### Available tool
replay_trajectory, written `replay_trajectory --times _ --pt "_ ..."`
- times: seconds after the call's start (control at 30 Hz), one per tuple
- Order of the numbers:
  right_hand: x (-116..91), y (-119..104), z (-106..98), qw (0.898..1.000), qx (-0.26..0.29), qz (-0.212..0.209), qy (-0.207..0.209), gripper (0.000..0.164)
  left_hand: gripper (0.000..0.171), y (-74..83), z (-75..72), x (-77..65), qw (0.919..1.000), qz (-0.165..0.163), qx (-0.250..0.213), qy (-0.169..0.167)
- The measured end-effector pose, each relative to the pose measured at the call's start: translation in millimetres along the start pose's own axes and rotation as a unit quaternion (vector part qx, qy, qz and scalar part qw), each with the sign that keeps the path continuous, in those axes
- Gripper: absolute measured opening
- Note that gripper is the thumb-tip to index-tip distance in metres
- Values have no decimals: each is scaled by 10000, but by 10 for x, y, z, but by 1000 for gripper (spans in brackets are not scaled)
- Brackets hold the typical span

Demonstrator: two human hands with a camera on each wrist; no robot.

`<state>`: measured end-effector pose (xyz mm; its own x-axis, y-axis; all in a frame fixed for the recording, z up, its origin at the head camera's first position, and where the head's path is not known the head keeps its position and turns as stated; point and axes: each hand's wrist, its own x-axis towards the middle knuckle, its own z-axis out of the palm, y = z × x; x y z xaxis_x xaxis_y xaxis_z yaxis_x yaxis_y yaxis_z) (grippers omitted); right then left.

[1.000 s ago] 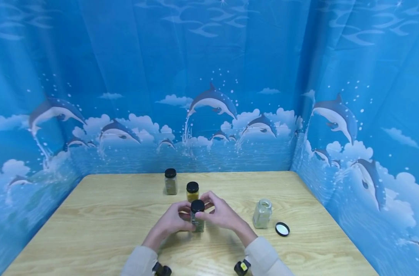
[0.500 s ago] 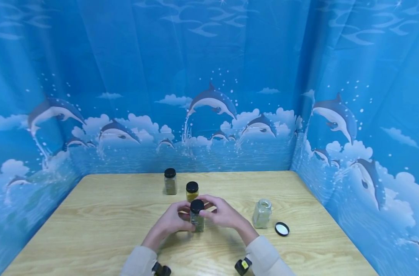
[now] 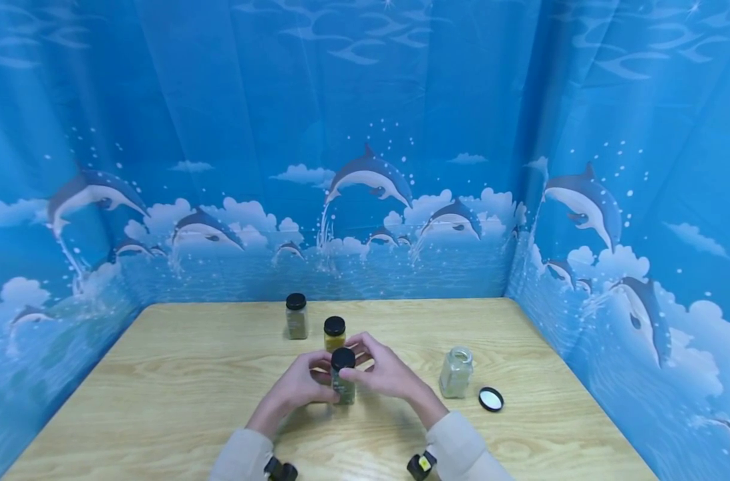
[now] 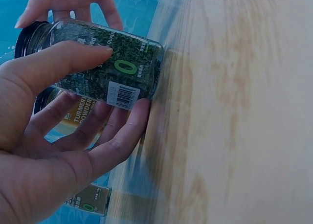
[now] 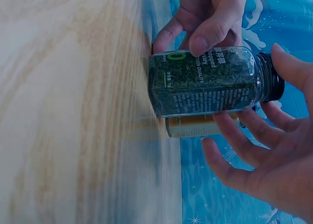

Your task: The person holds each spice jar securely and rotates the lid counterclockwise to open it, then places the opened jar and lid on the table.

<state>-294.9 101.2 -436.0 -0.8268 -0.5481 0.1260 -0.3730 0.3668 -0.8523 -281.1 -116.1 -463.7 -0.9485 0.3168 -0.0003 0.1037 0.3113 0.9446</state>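
Observation:
A glass jar of chopped parsley (image 3: pixel 347 393) with a black lid (image 3: pixel 343 357) stands upright near the middle of the table. My left hand (image 3: pixel 296 385) grips its body, thumb on the near side and fingers behind, as the left wrist view shows. Around the lid, my right hand (image 3: pixel 390 373) has its thumb and index finger at opposite sides; its other fingers spread along the far side in the right wrist view. Dark green flakes fill the parsley jar (image 5: pixel 205 79). Just behind it is a turmeric powder jar (image 3: pixel 334 339), black-lidded and partly hidden.
A third black-lidded jar (image 3: pixel 296 321) with brownish contents stands farther back on the left. To the right are an uncapped glass jar (image 3: pixel 457 375) and a loose black lid (image 3: pixel 491 399), its pale inside facing up. A dolphin-print curtain (image 3: pixel 365 260) encloses the wooden table (image 3: pixel 178 394).
My right thumb first slid back to the right along the lid, then came forward again to its near side. The left hand and the parsley jar have stayed in place.

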Motion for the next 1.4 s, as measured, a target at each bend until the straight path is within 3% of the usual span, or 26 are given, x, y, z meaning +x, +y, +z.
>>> replay_trajectory --times 0.17,0.73,1.0,1.23,1.4 --pt "-3 -14 10 10000 -6 33 93 43 58 17 5 0 9999 -86 50 27" --pt "17 16 -80 9983 -43 -131 -558 47 64 27 6 0 9996 -225 115 129" --pt "11 13 -45 9995 -5 -27 -328 53 60 12 6 -6 9998 -169 108 67" --pt "-6 -18 -12 9999 79 84 -3 45 60 10 7 -11 9999 -97 49 46" --pt "-1 4 -25 9999 102 16 -87 41 61 20 11 -16 9998 -169 53 88"
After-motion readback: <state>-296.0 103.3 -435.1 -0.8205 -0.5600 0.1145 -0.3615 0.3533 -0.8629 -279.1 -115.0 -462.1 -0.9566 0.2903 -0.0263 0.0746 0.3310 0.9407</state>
